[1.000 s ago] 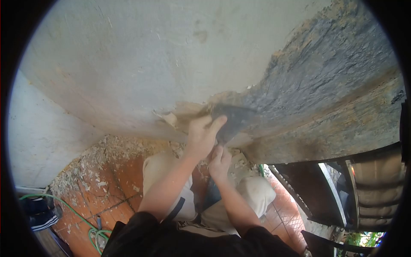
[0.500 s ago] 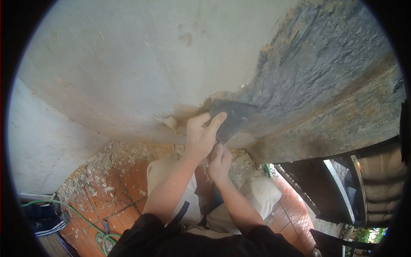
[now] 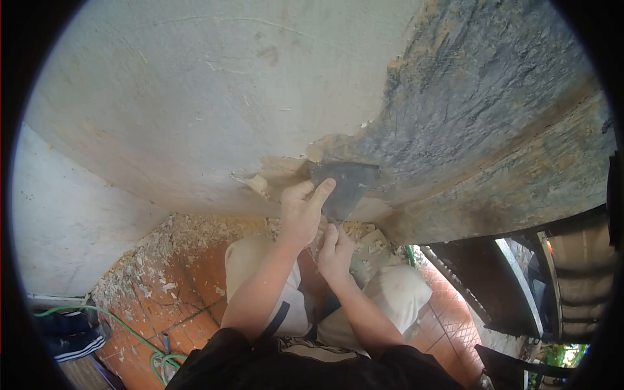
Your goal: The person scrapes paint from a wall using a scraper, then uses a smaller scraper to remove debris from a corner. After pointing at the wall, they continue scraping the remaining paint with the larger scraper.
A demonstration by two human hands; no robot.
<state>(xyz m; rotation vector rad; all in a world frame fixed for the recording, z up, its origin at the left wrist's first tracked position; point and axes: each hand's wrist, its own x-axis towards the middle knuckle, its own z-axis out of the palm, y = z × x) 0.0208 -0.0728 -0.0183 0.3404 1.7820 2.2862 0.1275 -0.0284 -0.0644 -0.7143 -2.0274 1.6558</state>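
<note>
A wide, dark-bladed scraper (image 3: pixel 351 188) lies against the lower part of the wall (image 3: pixel 227 97), its broad edge up and its handle end toward me. My left hand (image 3: pixel 301 211) is closed on the left side of the blade, thumb laid over its face. Below it, my right hand (image 3: pixel 336 250) is wrapped round the handle, which is mostly hidden by the fingers. The blade's edge sits near the ragged border between the pale coating and the rough dark bare patch (image 3: pixel 468 97). Left of the blade, a loose flake of coating (image 3: pixel 259 184) sticks out from the wall.
Flakes and crumbs (image 3: pixel 162 260) litter the orange tile floor (image 3: pixel 201 328) along the wall's foot. A green hose (image 3: pixel 123 320) and a dark shoe with white stripes (image 3: pixel 75 344) are at lower left. Dark panels (image 3: pixel 481 279) stand at right. My knees are bent beneath my arms.
The scraper and both hands have shifted slightly down, away from the dark patch, and the blade's edge now lies more level. Both hands keep their hold.
</note>
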